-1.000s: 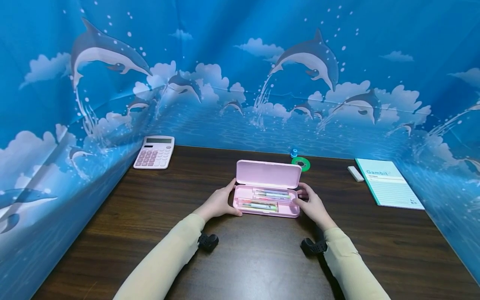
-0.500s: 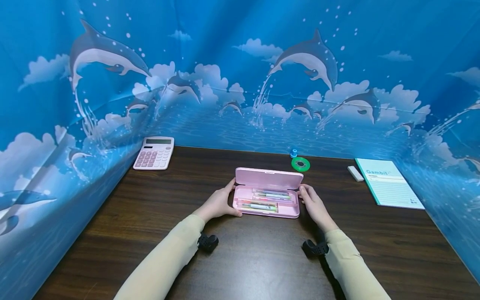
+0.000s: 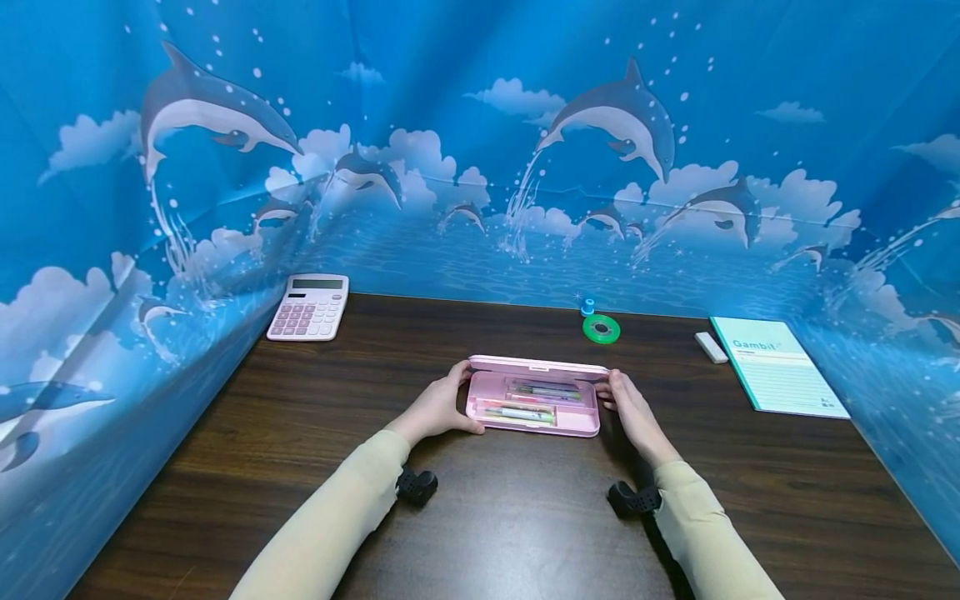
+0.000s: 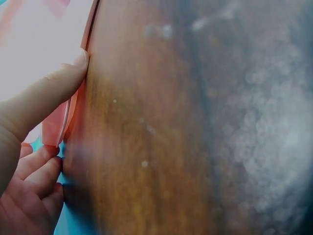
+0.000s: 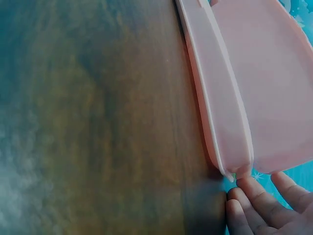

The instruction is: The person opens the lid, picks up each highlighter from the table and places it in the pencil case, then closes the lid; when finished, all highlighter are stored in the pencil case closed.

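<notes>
A pink pencil case [image 3: 567,422] lies on the dark wooden table with its lid [image 3: 540,365] tilted forward over the back of the tray. Several pens [image 3: 521,412] show inside, in two groups. My left hand [image 3: 433,406] grips the case's left end, thumb at the front corner and fingers behind; in the left wrist view the thumb [image 4: 51,90] presses the pink edge. At the right end, my right hand [image 3: 634,417] touches the lid's corner with extended fingers. In the right wrist view, those fingertips [image 5: 282,179] meet the ends of the lid and tray.
Behind the case are a green ring-shaped roll [image 3: 602,328] and a small blue object [image 3: 587,307]. A white eraser-like block [image 3: 711,347] lies beside a notepad [image 3: 780,367] at right. A calculator [image 3: 308,307] sits back left. A dolphin-print curtain [image 3: 465,150] borders the table.
The lid has swung forward and down from nearly upright. My right hand's thumb has left the tray's right edge, and the hand has followed the lid. The left hand has stayed put.
</notes>
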Demonstrator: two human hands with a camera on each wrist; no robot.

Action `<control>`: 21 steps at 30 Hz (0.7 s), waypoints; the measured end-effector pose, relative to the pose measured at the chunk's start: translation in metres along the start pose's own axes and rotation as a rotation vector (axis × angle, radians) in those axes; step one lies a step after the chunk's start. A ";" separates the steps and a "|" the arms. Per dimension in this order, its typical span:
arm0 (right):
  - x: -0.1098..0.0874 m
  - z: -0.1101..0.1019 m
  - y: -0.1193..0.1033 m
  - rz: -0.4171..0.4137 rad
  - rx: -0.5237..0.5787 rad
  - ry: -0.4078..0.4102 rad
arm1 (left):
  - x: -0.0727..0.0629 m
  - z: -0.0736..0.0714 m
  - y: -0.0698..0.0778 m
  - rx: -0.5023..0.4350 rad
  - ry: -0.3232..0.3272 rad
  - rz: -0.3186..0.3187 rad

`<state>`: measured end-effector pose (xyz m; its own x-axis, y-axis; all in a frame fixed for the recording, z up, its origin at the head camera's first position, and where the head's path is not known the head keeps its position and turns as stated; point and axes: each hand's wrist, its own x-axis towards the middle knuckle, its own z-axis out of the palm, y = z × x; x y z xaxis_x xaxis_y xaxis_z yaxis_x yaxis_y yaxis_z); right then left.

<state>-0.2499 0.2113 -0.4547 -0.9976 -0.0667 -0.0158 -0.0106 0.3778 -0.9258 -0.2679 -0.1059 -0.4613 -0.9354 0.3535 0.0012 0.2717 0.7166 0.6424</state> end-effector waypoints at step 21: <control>-0.004 -0.010 0.006 -0.059 -0.264 -0.198 | -0.001 -0.008 0.002 0.075 -0.075 -0.004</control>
<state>-0.2465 0.2226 -0.4562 -0.9625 -0.2640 -0.0619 -0.1111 0.5924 -0.7979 -0.2678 -0.1095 -0.4540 -0.9175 0.3931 -0.0605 0.2870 0.7597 0.5835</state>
